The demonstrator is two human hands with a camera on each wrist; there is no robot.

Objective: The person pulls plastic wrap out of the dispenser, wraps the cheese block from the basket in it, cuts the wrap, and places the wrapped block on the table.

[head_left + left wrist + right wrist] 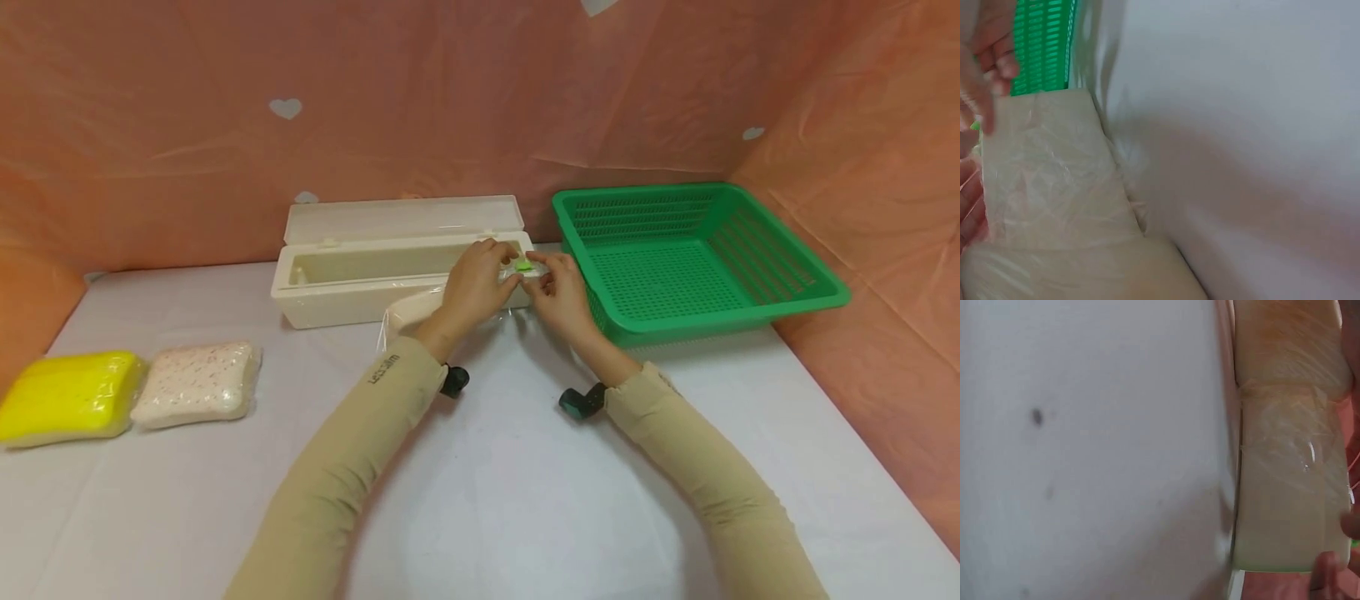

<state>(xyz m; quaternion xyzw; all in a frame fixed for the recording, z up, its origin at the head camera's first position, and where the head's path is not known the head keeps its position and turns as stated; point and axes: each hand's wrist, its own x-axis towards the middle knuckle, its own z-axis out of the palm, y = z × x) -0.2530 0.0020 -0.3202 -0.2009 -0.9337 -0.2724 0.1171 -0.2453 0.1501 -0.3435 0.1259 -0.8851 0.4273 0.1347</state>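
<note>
At the right end of a long cream box (337, 302), both hands meet at a small bright green piece (523, 265) with clear plastic around it. My left hand (474, 282) pinches the clear plastic from the left with curled fingers and thumb. From the other side my right hand (558, 292) pinches it, thumb and fingertips close to the green piece. A cream, plastic-wrapped item (1085, 272) lies along the front of the box, partly under my left hand in the head view. Its clear wrapping spreads over the box front. The exact fingertip contact is hidden.
The box's lid (405, 218) stands open at the back. Right of the box is a green perforated basket (787, 312). To the left lie a yellow wrapped block (71, 396) and a speckled pale pink one (198, 383), both on the white tabletop (495, 500).
</note>
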